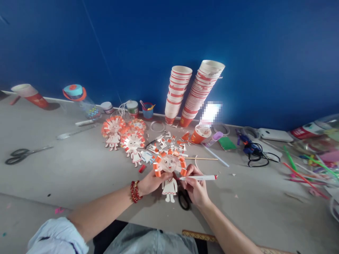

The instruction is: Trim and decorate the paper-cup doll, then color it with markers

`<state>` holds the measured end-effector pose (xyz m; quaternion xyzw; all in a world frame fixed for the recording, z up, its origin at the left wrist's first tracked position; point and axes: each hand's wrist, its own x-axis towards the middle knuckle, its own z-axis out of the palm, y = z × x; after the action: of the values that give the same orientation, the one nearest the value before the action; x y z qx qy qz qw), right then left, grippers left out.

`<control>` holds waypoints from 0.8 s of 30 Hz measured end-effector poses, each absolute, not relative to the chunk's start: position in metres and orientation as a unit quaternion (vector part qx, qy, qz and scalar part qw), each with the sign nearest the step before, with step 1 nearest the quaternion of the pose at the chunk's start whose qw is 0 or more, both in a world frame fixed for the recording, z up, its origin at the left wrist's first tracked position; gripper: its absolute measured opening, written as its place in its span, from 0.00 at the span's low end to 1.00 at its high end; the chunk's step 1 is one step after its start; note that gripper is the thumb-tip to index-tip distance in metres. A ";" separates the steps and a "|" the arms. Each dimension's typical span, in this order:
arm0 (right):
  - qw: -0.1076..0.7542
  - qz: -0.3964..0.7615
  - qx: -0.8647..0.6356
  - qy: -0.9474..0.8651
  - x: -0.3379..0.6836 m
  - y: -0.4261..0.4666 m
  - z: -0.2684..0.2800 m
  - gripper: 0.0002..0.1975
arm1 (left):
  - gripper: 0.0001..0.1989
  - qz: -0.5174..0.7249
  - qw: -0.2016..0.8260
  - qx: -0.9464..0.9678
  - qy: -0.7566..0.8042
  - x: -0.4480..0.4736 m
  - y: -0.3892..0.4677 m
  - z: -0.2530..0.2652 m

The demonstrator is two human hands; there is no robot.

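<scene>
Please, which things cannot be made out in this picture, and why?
In the head view:
- Left hand: fingers mostly behind the orange-and-white paper doll.
- Black oval handle: partly hidden by right hand and doll.
- Bright white rectangle: pixelated.
- Thin colourful sticks: cut by right edge.

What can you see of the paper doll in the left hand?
The paper doll has a drawn face fringed with curled orange-and-white strips and a white, red-trimmed dress. It faces the camera, feet nearest, pinched by the left hand near the neck; the marker points toward it, contact unclear.
</scene>
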<state>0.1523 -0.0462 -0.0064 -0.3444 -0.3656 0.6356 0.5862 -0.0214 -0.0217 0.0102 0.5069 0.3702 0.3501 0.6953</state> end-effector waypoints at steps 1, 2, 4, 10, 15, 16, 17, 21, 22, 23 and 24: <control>0.585 0.637 -0.342 -0.369 0.152 -0.046 -0.007 0.10 | 0.19 0.343 0.695 0.513 0.368 -0.021 -0.022 0.009; 0.583 0.638 -0.340 -0.372 0.152 -0.047 -0.007 0.10 | 0.19 0.341 0.696 0.517 0.365 -0.022 -0.022 0.008; 0.579 0.639 -0.341 -0.375 0.152 -0.047 -0.007 0.10 | 0.18 0.345 0.691 0.523 0.360 -0.022 -0.022 0.005; 0.577 0.630 -0.357 -0.377 0.151 -0.049 -0.005 0.10 | 0.15 0.362 0.671 0.537 0.361 -0.022 -0.020 0.000; 0.575 0.627 -0.363 -0.380 0.151 -0.049 -0.005 0.11 | 0.15 0.361 0.665 0.551 0.351 -0.023 -0.019 0.002; 0.575 0.626 -0.365 -0.381 0.150 -0.049 -0.005 0.12 | 0.15 0.363 0.661 0.553 0.355 -0.023 -0.019 0.003; 0.574 0.625 -0.367 -0.381 0.150 -0.049 -0.005 0.12 | 0.15 0.368 0.656 0.555 0.357 -0.023 -0.019 0.004; 0.571 0.620 -0.377 -0.385 0.150 -0.050 -0.005 0.11 | 0.14 0.386 0.654 0.553 0.342 -0.022 -0.020 0.007; 0.570 0.618 -0.379 -0.386 0.150 -0.050 -0.004 0.11 | 0.14 0.387 0.657 0.552 0.338 -0.022 -0.020 0.006; 0.570 0.617 -0.381 -0.387 0.150 -0.050 -0.004 0.11 | 0.14 0.386 0.660 0.549 0.336 -0.022 -0.020 0.006; 0.569 0.616 -0.383 -0.387 0.151 -0.050 -0.004 0.11 | 0.14 0.384 0.664 0.547 0.336 -0.022 -0.020 0.006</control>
<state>0.1505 -0.0497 -0.0038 -0.3827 -0.3873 0.6158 0.5695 -0.0221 -0.0196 0.0057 0.5465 0.3359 0.3843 0.6639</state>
